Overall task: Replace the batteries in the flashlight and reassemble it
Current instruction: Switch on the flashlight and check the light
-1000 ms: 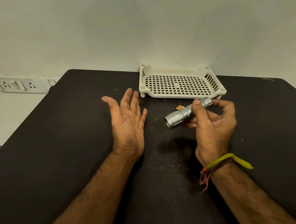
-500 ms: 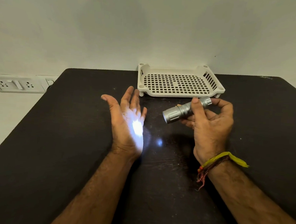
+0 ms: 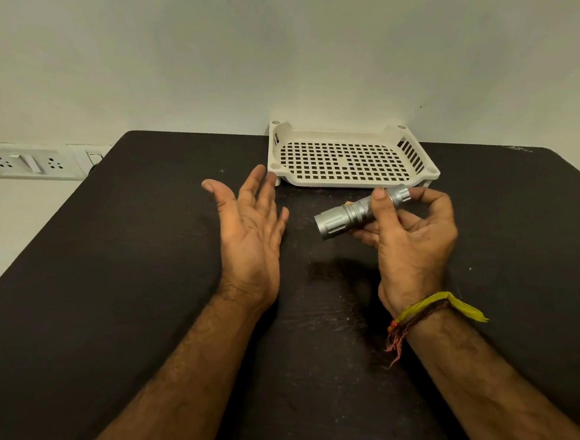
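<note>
My right hand (image 3: 412,242) grips a silver flashlight (image 3: 342,217) above the black table, thumb on its barrel, index finger at the tail cap. Its head points left and slightly down toward my left hand (image 3: 250,229), which is held open, palm facing the lens, fingers spread. No light shows on the palm. A small orange tip of a battery (image 3: 347,202) peeks out on the table just behind the flashlight; most of it is hidden.
A cream perforated plastic tray (image 3: 349,184) sits at the table's far edge against the wall, right behind the flashlight. The black table (image 3: 123,277) fills the foreground. A wall socket panel (image 3: 28,163) is on the left, beyond the table.
The bright beam that lit my left palm half a second ago is gone. Both hands have stayed nearly in place.
</note>
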